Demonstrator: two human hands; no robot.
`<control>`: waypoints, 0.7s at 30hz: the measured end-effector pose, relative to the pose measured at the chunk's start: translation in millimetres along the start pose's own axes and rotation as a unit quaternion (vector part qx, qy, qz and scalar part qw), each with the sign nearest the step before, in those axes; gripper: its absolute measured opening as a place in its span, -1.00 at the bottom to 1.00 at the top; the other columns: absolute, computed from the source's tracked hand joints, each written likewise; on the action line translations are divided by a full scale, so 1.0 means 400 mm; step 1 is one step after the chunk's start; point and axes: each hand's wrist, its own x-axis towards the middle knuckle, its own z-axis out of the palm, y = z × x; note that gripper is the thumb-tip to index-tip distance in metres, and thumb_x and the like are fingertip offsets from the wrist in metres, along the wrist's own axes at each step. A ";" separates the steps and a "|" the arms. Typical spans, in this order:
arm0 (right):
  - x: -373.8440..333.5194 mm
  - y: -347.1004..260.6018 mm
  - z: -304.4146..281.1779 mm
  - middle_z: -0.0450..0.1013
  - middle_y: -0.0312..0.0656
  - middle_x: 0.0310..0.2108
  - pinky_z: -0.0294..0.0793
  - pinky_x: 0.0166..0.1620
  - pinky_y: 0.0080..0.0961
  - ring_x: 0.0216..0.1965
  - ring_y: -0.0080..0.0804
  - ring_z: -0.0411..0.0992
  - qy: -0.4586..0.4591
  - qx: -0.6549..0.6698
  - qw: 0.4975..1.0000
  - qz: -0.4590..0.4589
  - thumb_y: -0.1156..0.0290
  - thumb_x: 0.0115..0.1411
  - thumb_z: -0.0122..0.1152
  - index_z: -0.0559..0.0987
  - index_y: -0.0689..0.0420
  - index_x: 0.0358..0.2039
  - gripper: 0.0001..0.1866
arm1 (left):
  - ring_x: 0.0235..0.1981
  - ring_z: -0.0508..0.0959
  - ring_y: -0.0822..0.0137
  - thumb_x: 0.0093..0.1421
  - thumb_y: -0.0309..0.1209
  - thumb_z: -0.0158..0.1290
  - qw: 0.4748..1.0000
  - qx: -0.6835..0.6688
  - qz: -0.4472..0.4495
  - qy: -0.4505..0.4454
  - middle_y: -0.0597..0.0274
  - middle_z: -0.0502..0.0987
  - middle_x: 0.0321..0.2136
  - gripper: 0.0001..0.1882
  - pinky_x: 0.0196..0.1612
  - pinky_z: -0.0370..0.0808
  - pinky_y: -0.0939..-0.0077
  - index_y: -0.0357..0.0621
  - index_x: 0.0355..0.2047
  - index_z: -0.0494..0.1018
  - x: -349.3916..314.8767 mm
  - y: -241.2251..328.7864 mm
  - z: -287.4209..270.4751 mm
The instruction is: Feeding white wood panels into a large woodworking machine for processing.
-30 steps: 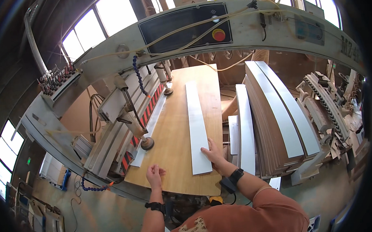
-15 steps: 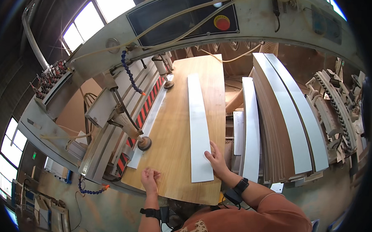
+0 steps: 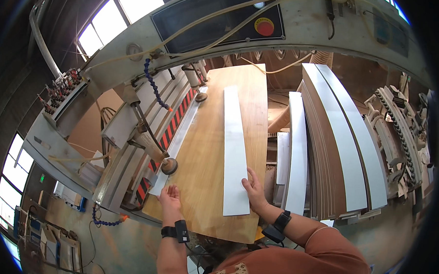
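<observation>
A long white panel strip lies on a wood-grained board on the machine's bed. My right hand rests against the strip's right edge near its closest end, thumb at the edge and fingers stretched apart. Over the near left part of the board, my left hand has loosely curled fingers and shows nothing in them. Beside it, a narrow white strip runs along the board's left edge, beneath round-footed clamps. Whether the left fingertips touch that strip I cannot tell.
Tall stacks of white-topped panels stand to the right, with a smaller white stack closer to the board. A machine beam with a red button spans the far side. Blue jointed hoses and striped guarding line the left.
My left hand has moved left and farther away, toward the narrow strip's near end. The near end of the white panel strip has shifted slightly left, my right hand staying at its edge.
</observation>
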 end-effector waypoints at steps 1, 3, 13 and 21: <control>-0.001 -0.006 0.001 0.18 -0.42 -0.67 0.09 -0.51 -0.76 -0.59 -0.72 0.09 -0.005 0.009 1.000 0.003 0.34 0.09 -0.03 0.01 0.24 0.06 -0.42 | -0.49 0.45 0.24 -0.02 -0.53 -0.08 0.997 0.024 0.068 0.034 0.14 0.37 -0.51 -0.54 -0.49 0.48 0.47 -0.12 -0.10 0.04 -0.023 -0.020 0.024; -0.002 -0.018 -0.001 0.20 -0.41 -0.65 0.11 -0.49 -0.75 -0.57 -0.71 0.11 -0.017 0.013 1.000 0.002 0.35 0.09 -0.04 0.00 0.24 0.06 -0.42 | -0.49 0.45 0.26 -0.03 -0.53 -0.05 0.988 0.039 0.137 0.067 0.14 0.37 -0.50 -0.58 -0.48 0.48 0.49 -0.17 -0.14 0.11 -0.050 -0.043 0.061; -0.032 -0.084 -0.010 0.28 -0.14 -0.18 0.30 -0.20 -0.57 -0.22 -0.45 0.29 0.077 0.011 0.994 0.078 0.46 0.07 -0.09 0.11 0.19 0.03 -0.52 | -0.41 0.39 0.45 -0.02 -0.62 -0.07 0.785 0.495 0.357 -0.109 0.17 0.37 -0.46 -0.92 -0.35 0.40 0.69 -0.38 -0.46 0.32 -0.256 0.025 -0.145; 0.007 -0.128 0.050 0.37 -0.13 -0.30 0.38 -0.34 -0.61 -0.38 -0.49 0.37 -0.073 -0.022 0.996 0.055 0.53 0.04 -0.12 0.17 0.19 0.01 -0.54 | -0.17 0.32 0.32 0.04 -0.15 -0.09 0.905 -0.245 0.300 0.174 0.19 0.33 -0.22 -0.65 -0.13 0.32 0.42 -0.08 -0.23 0.30 -0.666 0.310 -0.643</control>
